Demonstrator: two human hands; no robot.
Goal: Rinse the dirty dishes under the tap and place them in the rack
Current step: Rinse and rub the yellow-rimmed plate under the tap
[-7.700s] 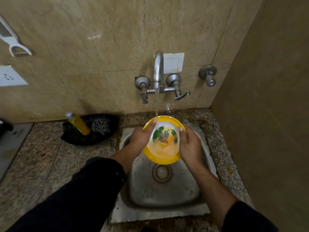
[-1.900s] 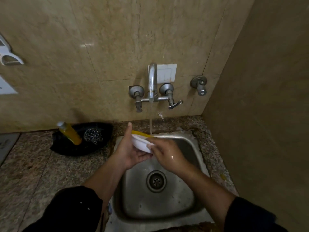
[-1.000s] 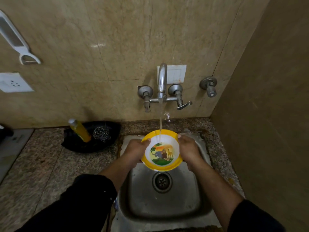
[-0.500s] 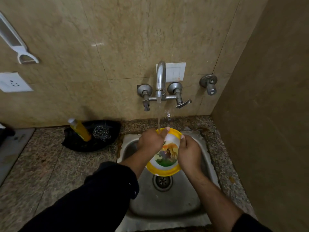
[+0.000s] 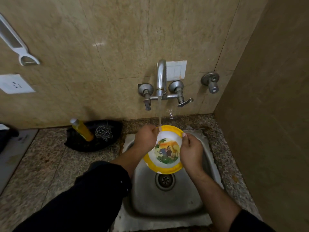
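Over back edge of steel sink [image 5: 167, 203], clasping yellow-rimmed white plastic bowl [image 5: 167, 152] at opposite rims with left grip [image 5: 145, 138] and right grip [image 5: 191, 151]; probably light, stiff, wet-slick.

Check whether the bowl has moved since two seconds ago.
Yes. The bowl has turned picture side up and shifted right: it was left of the drain, now in line with it.

No writing can be read; the faint mark on the flat grey board [image 5: 15, 153] at left is too blurred.
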